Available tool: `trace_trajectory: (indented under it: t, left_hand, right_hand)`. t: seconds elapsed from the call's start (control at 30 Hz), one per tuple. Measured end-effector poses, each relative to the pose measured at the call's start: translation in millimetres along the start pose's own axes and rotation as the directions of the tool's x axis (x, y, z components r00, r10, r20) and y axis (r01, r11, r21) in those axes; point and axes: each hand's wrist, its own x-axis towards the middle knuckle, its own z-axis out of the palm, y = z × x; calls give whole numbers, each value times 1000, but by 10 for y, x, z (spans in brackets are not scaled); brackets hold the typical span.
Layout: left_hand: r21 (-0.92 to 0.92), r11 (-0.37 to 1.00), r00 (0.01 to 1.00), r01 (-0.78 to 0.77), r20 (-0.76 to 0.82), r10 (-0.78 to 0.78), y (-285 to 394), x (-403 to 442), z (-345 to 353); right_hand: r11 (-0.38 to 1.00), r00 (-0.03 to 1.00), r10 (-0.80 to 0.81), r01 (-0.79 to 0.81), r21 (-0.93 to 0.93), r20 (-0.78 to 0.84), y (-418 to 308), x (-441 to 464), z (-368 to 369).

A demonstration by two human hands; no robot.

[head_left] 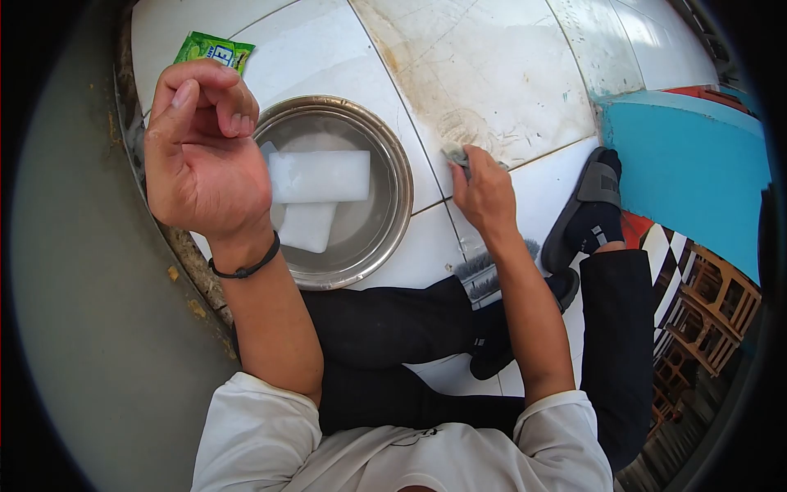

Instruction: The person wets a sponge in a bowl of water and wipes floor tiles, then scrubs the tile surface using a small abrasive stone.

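Note:
My right hand (489, 194) is closed around a small greyish scouring pad (456, 155), pressed to the white tiled floor beside a patch of brownish grime with wet swirl marks. Much of the pad is hidden by my fingers. My left hand (206, 152), palm up and fingers loosely curled, hangs raised over the left rim of a round metal basin (401, 215) with nothing visible in it. In the basin's cloudy water lie two white sponge-like blocks (324, 175), one across the other. A grey-bristled brush (484, 275) rests on the floor near my right forearm.
A green sachet (215, 52) lies beyond my left hand. The tile ledge drops to grey ground (106, 271) at left. To the right are my sandalled foot (594, 197), a blue wall block (680, 164) and brown wooden furniture (709, 303).

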Motion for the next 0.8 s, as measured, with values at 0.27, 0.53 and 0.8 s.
trace_trajectory:
  t: [0.27, 0.53, 0.8]
  left_hand:
    - [3, 1000, 999, -10, -38, 10, -18, 22, -16]
    - [-2, 1000, 1000, -17, -12, 17, -24, 5, -23]
    - [20, 1000, 999, 9, -38, -8, -41, 18, -3]
  right_hand:
    - [1000, 999, -18, 18, -3, -39, 19, 551, 113]
    - [999, 997, -39, 37, -35, -66, 268, 57, -66]
    - [998, 999, -24, 26, 51, -35, -150, 280, 206]
